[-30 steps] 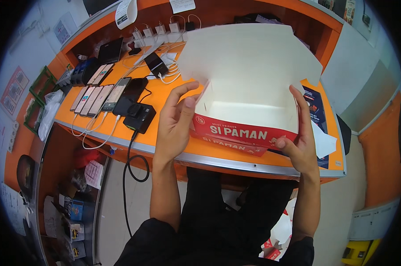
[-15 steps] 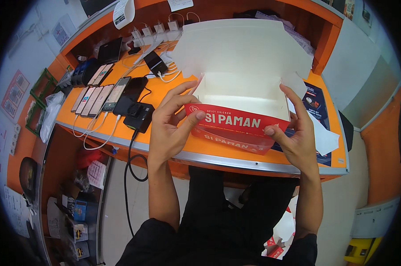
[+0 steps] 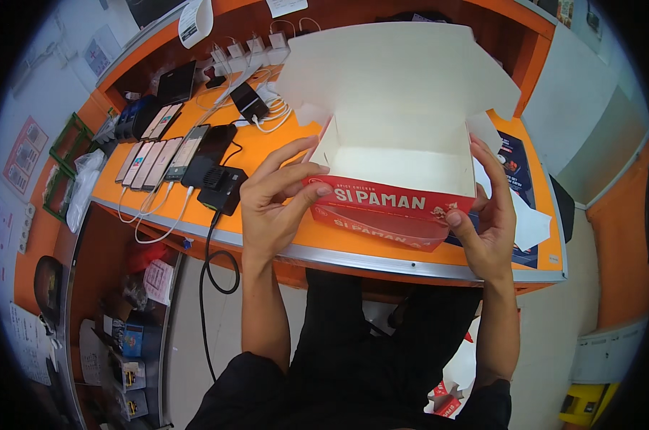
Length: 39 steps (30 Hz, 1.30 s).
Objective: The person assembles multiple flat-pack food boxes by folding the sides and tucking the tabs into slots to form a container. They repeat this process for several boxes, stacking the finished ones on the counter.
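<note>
At ten o'clock, far left, two green baskets (image 3: 62, 132) hung by the wall, a clear plastic bag (image 3: 86, 183) beside the lower one; their contents were too small to tell. At eight o'clock two clear bins (image 3: 133, 373) stood in a low shelf (image 3: 165, 337), each with something yellow and black inside. Back at ten, on the orange counter (image 3: 263, 147), phones (image 3: 152, 161) lay in a row, with a black charger (image 3: 222, 190) nearer me.

At nine o'clock my left hand (image 3: 270, 208) was curled around the near left corner of the red and white box (image 3: 399, 129). That grip had just changed: a second earlier the thumb stood up beside the left wall, and now it lay on the red front with a finger bent just above it. Both thumbs thus pressed the front, and I judged the box steadier for it.

The box was at one o'clock, over the near part of the counter, its lid raised at the back; I saw nothing in its white inside. A second red panel showed below the front, whether from another box I could not tell. At five o'clock more red and white cartons (image 3: 446, 401) showed, partly hidden.

At three o'clock my right hand (image 3: 490, 222) held the near right corner, fingers along the side. Past it, a white card (image 3: 531, 221) overlapped a dark blue sheet (image 3: 511, 147).
</note>
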{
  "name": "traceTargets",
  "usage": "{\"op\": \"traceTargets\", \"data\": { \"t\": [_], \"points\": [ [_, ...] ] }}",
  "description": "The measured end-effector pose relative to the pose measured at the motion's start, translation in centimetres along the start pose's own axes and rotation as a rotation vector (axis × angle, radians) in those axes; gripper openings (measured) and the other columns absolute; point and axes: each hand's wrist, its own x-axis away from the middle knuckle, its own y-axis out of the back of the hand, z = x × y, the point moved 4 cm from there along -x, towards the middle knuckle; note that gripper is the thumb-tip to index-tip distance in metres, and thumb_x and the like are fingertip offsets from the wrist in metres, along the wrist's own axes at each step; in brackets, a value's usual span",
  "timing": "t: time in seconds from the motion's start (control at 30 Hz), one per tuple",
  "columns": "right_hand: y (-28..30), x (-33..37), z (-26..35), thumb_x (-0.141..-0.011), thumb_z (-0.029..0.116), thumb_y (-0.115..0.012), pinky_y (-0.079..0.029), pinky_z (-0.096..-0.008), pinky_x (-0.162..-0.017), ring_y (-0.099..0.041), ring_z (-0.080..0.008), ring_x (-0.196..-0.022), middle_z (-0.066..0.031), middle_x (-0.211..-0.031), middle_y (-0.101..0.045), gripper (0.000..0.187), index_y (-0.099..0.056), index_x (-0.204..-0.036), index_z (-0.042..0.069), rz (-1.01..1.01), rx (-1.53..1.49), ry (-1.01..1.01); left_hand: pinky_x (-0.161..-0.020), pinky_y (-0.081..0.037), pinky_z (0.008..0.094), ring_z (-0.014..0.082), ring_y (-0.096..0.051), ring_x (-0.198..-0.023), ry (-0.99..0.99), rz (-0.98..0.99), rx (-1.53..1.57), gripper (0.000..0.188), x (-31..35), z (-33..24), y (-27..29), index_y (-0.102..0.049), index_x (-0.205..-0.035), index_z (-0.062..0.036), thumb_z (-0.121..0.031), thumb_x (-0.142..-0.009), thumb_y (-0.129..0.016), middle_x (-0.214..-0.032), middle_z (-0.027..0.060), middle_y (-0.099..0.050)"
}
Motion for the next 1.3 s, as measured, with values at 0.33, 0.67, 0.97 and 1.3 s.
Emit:
{"op": "traceTargets", "data": {
  "t": [0.33,0.67,0.97,1.3],
  "points": [
    [0.3,0.1,0.1,-0.073,0.015,-0.083,-0.050,-0.0324,-0.088,-0.068,-0.0111,-0.068,-0.0191,-0.137,-0.052,0.065,-0.054,-0.129,0.001,0.098,0.092,0.010,-0.099,-0.047,0.0377,0.0290,-0.062,-0.113,-0.061,0.009,-0.230,0.014,1.0,-0.3,0.6,-0.071,-0.093,0.0009,-0.003,-0.079,-0.075,-0.120,0.0184,-0.063],
    [1.1,-0.2,1.6,-0.067,0.001,-0.070,-0.050,-0.0321,-0.087,-0.070,-0.0201,-0.087,-0.0194,-0.136,-0.051,0.062,-0.056,-0.127,0.002,0.286,0.147,0.058,-0.079,-0.051,0.0367,0.0290,-0.065,-0.095,-0.229,0.559,-0.465,0.031,-0.5,-8.1,-8.1,-0.065,-0.108,-0.0064,-0.006,-0.078,-0.071,-0.106,0.0133,-0.066],
    [1.2,1.0,1.9,-0.072,-0.001,-0.073,-0.051,-0.0348,-0.083,-0.062,-0.0264,-0.094,-0.0139,-0.115,-0.054,0.036,-0.060,-0.105,0.002,0.300,0.260,0.172,-0.058,-0.051,0.0352,0.0251,-0.068,-0.074,-0.357,0.688,-0.736,0.031,-0.9,-8.0,-9.5,-0.060,-0.112,-0.0145,-0.010,-0.081,-0.062,-0.086,0.0043,-0.068],
    [1.3,1.3,1.5,-0.074,0.000,-0.074,-0.053,-0.0356,-0.078,-0.061,-0.0296,-0.095,-0.0124,-0.110,-0.057,0.022,-0.061,-0.092,0.002,0.338,0.202,0.191,-0.056,-0.053,0.0306,0.0232,-0.068,-0.068,-0.339,0.669,-0.815,0.023,-1.4,-8.4,-9.8,-0.066,-0.102,-0.0091,-0.002,-0.081,-0.065,-0.085,0.0072,-0.071]
  ]
}}
